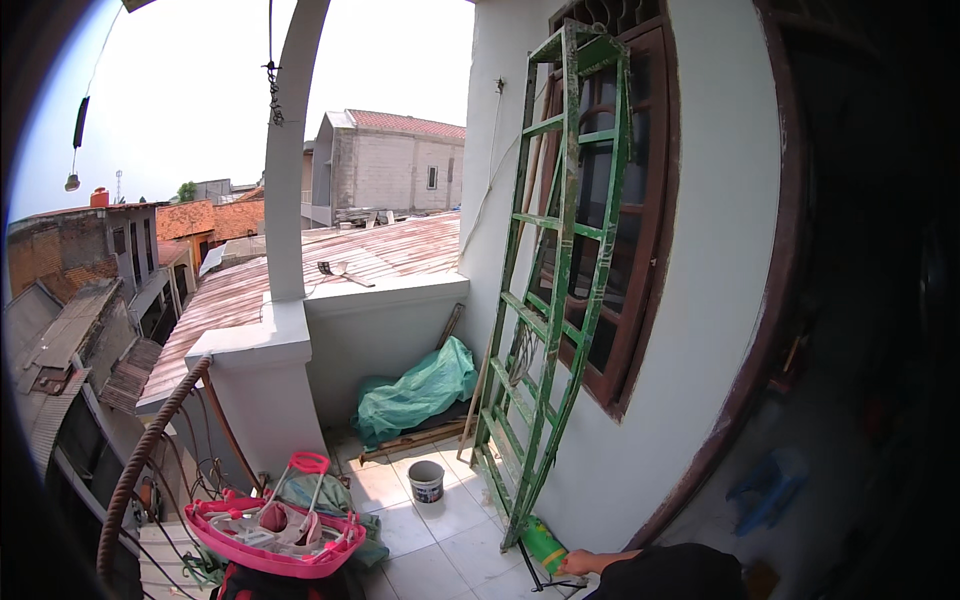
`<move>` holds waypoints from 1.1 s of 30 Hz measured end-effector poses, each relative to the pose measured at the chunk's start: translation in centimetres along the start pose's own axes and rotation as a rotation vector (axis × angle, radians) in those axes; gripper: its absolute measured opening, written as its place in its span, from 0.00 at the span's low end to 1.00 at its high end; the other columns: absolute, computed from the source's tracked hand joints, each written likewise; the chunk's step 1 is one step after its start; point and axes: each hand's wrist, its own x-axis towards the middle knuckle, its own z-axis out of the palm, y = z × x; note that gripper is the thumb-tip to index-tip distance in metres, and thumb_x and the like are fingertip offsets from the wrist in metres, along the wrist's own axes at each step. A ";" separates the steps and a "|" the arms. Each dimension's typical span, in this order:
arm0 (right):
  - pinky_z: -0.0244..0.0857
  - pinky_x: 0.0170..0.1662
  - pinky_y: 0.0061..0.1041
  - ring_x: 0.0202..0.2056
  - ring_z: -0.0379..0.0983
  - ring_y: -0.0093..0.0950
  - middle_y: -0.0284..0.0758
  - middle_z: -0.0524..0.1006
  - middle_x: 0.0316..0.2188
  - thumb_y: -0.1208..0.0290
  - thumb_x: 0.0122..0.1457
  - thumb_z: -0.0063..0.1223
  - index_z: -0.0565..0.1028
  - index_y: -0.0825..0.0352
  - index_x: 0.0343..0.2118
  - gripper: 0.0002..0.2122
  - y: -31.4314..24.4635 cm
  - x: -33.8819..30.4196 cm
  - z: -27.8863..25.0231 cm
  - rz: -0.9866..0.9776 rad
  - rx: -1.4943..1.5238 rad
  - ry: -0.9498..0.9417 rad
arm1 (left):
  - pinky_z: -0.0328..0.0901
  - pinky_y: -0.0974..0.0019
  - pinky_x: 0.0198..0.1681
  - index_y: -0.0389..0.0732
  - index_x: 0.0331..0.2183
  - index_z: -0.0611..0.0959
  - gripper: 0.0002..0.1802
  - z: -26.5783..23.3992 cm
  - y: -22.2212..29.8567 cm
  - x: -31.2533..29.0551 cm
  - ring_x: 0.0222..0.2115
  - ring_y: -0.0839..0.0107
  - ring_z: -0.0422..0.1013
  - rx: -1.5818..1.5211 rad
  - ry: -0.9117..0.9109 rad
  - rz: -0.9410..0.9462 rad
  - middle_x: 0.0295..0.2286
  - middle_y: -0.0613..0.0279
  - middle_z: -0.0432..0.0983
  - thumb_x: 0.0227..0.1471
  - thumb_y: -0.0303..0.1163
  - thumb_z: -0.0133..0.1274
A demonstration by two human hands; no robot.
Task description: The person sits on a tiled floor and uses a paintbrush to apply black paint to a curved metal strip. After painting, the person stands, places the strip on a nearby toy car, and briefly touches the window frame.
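Observation:
At the lower right, my right hand [577, 565] reaches in from a black sleeve [665, 575]. Its fingers close on the near end of a bright green thing with a yellow edge [543, 545], perhaps a packet; its kind is not clear. That thing lies low, by the foot of a tall green metal stepladder [545, 325], which stands folded and leans against the wall. Beside the hand, a thin dark bent rod [530, 568] rests near the floor tiles. My left hand is out of sight.
A small pail [426, 482] stands on the tiled floor [470, 550]. A pink plastic baby-gear frame [275, 535] sits at the lower left by a rusty railing [150, 440]. Teal sheeting [415, 395] covers a pile by the low wall [385, 325]. A dark doorway opens at right, with a blue stool [768, 490].

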 end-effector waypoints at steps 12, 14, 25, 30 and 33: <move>0.64 0.25 0.28 0.18 0.68 0.26 0.33 0.72 0.17 0.49 0.57 0.48 0.74 0.67 0.26 0.21 -4.3 -8.0 -16.2 0.058 0.679 0.343 | 0.63 0.52 0.40 0.38 0.39 0.79 0.19 3.5 -1.4 -1.0 0.35 0.48 0.70 0.102 -0.202 0.107 0.34 0.44 0.75 0.48 0.40 0.49; 0.59 0.22 0.23 0.17 0.64 0.18 0.27 0.66 0.14 0.56 0.59 0.50 0.74 0.68 0.28 0.16 -6.2 -12.8 -26.7 -0.116 0.923 0.550 | 0.63 0.52 0.39 0.38 0.39 0.80 0.19 1.5 4.5 -1.0 0.35 0.48 0.70 0.249 -0.381 0.099 0.34 0.44 0.75 0.47 0.40 0.50; 0.48 0.18 0.17 0.14 0.52 0.13 0.22 0.59 0.12 0.60 0.61 0.48 0.74 0.67 0.31 0.14 -6.6 -41.6 -58.8 -0.414 0.679 1.824 | 0.63 0.53 0.39 0.40 0.39 0.80 0.18 4.0 4.2 -1.1 0.36 0.50 0.71 0.070 -0.196 0.182 0.33 0.47 0.76 0.45 0.37 0.51; 0.66 0.43 0.29 0.37 0.74 0.34 0.38 0.78 0.33 0.62 0.57 0.50 0.74 0.66 0.37 0.12 -9.7 -43.5 -70.1 -0.130 0.186 1.919 | 0.64 0.55 0.39 0.37 0.37 0.79 0.16 3.6 2.7 -1.4 0.35 0.51 0.71 -0.027 -0.099 0.163 0.32 0.47 0.76 0.47 0.36 0.51; 0.64 0.50 0.35 0.48 0.70 0.39 0.41 0.73 0.47 0.68 0.54 0.46 0.67 0.58 0.52 0.20 -14.5 -42.7 -76.7 0.233 -0.100 1.704 | 0.65 0.55 0.37 0.36 0.34 0.79 0.14 3.8 0.4 -0.8 0.32 0.49 0.72 0.000 0.035 0.200 0.29 0.47 0.76 0.48 0.35 0.52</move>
